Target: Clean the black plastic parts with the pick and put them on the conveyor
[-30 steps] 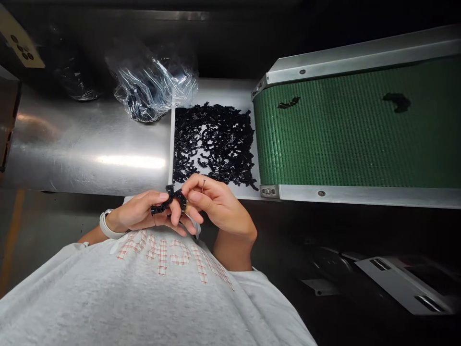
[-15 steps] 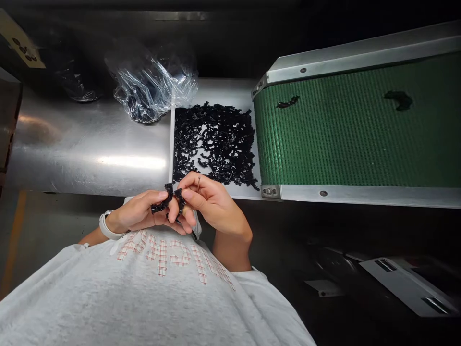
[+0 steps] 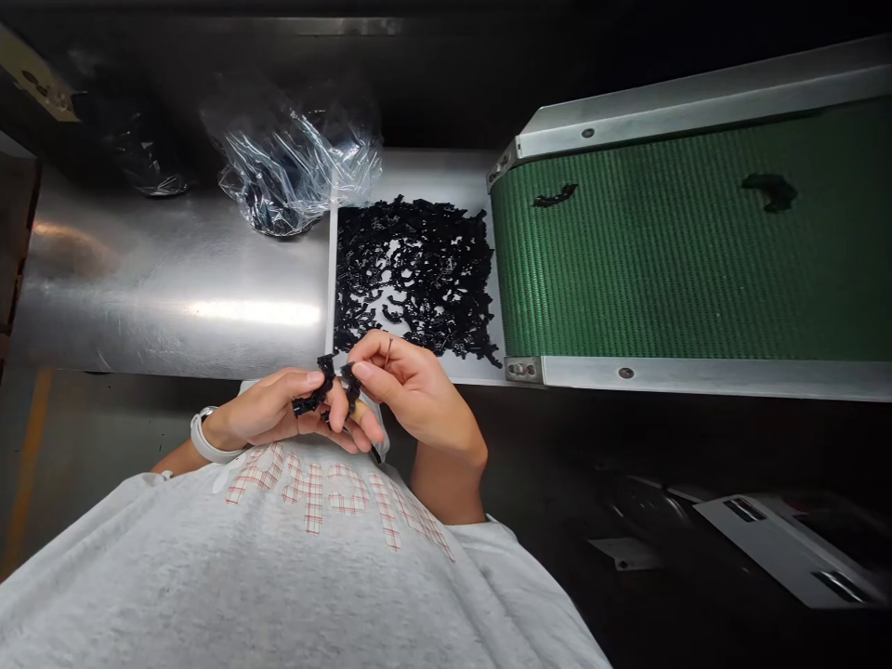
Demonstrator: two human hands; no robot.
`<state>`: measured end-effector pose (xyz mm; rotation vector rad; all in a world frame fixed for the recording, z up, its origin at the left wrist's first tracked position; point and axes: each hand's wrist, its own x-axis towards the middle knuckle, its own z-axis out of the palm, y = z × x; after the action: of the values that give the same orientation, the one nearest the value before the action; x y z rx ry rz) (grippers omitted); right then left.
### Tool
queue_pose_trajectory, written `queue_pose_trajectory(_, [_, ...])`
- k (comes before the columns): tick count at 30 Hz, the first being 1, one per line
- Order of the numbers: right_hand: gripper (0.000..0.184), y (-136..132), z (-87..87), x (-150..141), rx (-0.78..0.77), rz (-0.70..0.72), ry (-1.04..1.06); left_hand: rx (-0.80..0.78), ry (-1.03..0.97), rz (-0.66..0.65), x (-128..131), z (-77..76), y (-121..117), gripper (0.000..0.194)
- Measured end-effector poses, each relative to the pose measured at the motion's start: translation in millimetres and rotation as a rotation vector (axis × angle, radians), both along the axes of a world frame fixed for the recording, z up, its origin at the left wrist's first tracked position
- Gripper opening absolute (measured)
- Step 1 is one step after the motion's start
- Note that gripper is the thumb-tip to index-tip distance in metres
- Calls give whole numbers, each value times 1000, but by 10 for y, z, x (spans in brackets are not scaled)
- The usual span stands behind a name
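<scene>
A green conveyor belt [image 3: 697, 242] fills the right of the frame, beside a steel table [image 3: 167, 297] at left. At upper centre, a clear plastic bag [image 3: 293, 158] lies just above black plastic pieces [image 3: 411, 279] spread on a white sheet [image 3: 418, 172]. At lower centre, the left hand [image 3: 265, 413] has its fingers clamped on one black piece [image 3: 319, 390]; the right hand [image 3: 411, 395] pinches its fingers together on another black piece [image 3: 351, 386] just beside it.

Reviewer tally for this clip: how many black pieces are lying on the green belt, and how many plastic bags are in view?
Black pieces on the green belt: 2
Plastic bags: 2
Total: 4
</scene>
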<state>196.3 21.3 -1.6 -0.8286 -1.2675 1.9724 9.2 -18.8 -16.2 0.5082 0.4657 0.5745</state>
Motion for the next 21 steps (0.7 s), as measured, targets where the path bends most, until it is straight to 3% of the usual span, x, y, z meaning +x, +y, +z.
queue_pose_trajectory(13, [30, -37, -37, -4, -172, 100, 200, -11, 4, 39, 1, 6, 7, 48])
queue_pose_trajectory(21, [36, -22, -14, -25, -95, 64, 88, -14, 6, 22, 6, 15, 11, 49])
